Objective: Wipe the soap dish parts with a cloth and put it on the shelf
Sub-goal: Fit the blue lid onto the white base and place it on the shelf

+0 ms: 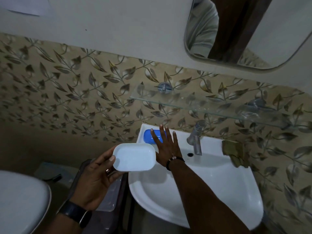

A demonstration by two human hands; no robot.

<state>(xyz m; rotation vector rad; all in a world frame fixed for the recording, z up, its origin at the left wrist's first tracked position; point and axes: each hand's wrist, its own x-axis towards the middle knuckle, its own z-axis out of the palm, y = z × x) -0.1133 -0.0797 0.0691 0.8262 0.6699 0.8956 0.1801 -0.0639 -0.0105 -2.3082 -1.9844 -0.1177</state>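
My left hand [98, 176] holds the white soap dish tray [134, 157] by its left edge, hollow side up, just left of the sink. The blue slotted soap dish part [149, 136] lies on the sink's back left corner. My right hand [166, 146] stretches over it with fingers spread, covering its right half; whether it touches the part I cannot tell. An olive cloth [235, 153] lies crumpled on the sink's right rim. The glass shelf [185, 103] is fixed to the wall above the sink, bare.
The white sink [211, 191] has a metal tap [195, 141] at its back. A mirror [244, 31] hangs at upper right. A toilet lid [22, 200] is at lower left, and a dark stand with a clear box [109, 196] stands between toilet and sink.
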